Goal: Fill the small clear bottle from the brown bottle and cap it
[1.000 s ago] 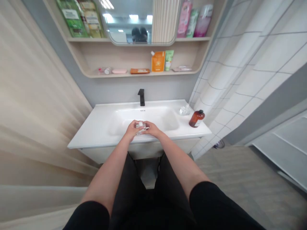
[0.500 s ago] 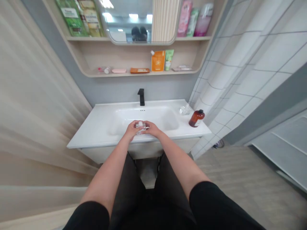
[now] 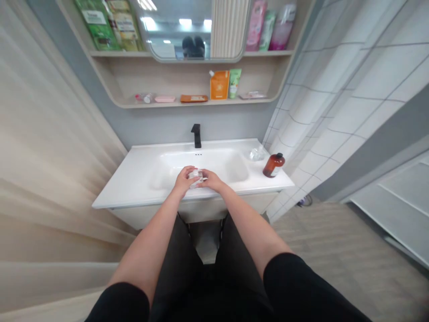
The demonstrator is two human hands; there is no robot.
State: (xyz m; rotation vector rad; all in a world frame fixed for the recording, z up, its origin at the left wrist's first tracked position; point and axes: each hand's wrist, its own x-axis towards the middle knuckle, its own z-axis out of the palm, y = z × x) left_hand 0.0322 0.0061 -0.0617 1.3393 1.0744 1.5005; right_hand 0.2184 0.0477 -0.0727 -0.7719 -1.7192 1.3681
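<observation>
The left hand (image 3: pixel 182 180) and right hand (image 3: pixel 212 180) meet over the front of the white washbasin bench (image 3: pixel 134 190), both with a clenched grip on a small clear container (image 3: pixel 196 178), which sits between them. The left fingers curl over its top while the right fingers close on its side; much of it is hidden, so its exact form and whether it has a cap cannot be told. It appears to be held just above the basin's front part, though contact with the ceramic cannot be judged. As things lie now, the container is in both hands, while a clear plastic item (image 3: pixel 257 154) and an amber bottle (image 3: pixel 274 165) stand apart on the bench to the right of the basin. A matte black faucet (image 3: pixel 196 135) rises at the back. On the shelf (image 3: pixel 197 103) above are an orange spouted pouch (image 3: pixel 219 84), a green tube (image 3: pixel 234 83) and a pink soap bar (image 3: pixel 164 99), with green packets (image 3: pixel 97 24) and pink tubes (image 3: pixel 256 20) higher up. The amber bottle has a pale label, and the packets carry printed panels, but no brand or wording is legible on any of them.
</observation>
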